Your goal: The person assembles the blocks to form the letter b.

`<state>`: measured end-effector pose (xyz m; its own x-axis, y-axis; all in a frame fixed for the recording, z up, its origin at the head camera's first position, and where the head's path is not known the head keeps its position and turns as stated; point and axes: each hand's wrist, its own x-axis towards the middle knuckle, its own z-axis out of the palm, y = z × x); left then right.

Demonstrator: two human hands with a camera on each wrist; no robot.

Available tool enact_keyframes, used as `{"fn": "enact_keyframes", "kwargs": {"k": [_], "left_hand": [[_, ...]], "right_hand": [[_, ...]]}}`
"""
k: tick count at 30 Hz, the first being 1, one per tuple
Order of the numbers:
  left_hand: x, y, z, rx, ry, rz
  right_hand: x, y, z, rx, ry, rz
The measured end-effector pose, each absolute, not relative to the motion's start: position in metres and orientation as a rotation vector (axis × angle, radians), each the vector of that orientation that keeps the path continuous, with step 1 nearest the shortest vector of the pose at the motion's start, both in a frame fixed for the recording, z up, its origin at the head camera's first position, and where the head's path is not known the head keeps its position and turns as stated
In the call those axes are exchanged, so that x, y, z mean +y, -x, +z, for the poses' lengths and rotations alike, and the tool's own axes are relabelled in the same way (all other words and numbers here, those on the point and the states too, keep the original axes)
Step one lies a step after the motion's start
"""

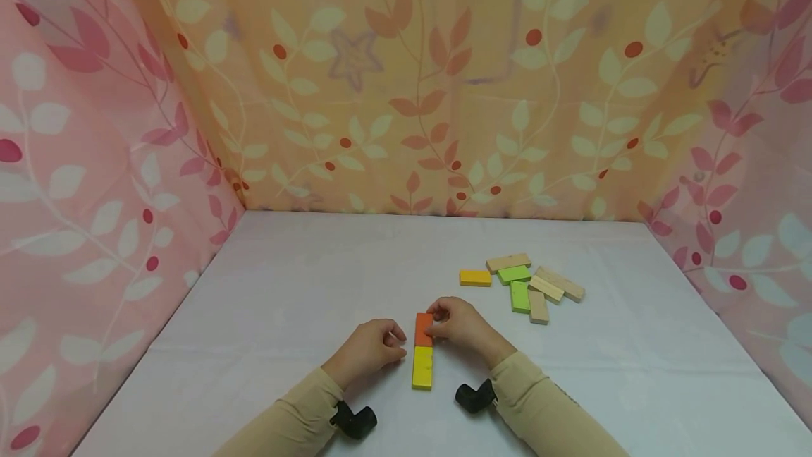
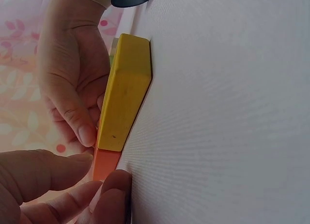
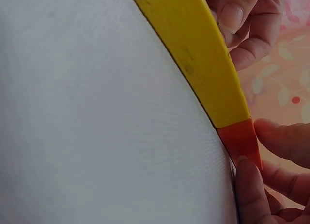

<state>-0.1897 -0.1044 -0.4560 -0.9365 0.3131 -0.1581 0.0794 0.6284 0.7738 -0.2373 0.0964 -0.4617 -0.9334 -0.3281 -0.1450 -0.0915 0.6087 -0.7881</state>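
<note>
- Left sleeve and right sleeve nearest the camera; a left wrist camera and a right wrist camera jut inward from the cuffs.
- Yellow block lies flat on the white tabletop between the hands; orange block continues the line at its far end, short ends touching.
- Right hand: thumb and forefinger nearly closed, pinching the orange block at its right side and far end.
- Left hand: fingers loosely bent, thumb apart, nothing held; head view shows a narrow gap to the orange block.
- Step in hand, judged: lining the orange block up with the yellow one. Seam looks closed; placement probably almost done.
- Next move, judged: calls for a light nudge to true the sides, then a straight release; a sideways drag could skew the row.
- Loose blocks, green, plain wood and one orange-yellow, lie beyond the right hand, some touching.
- Room: broad white surface runs leftward and past the row to the far edge at the patterned curtain. Tightest spot: between the two hands.
</note>
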Motion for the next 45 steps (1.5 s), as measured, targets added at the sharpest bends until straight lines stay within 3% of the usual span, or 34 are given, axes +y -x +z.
{"fn": "enact_keyframes", "kwargs": {"k": [19, 45], "left_hand": [[-0.103, 0.200, -0.448, 2.588, -0.269, 1.138], [-0.081, 0.257, -0.415, 2.560, -0.245, 1.242]], "right_hand": [[0.108, 0.241, -0.452, 2.425, 0.264, -1.358], [0.172, 0.264, -0.412, 2.637, 0.239, -1.351]]}}
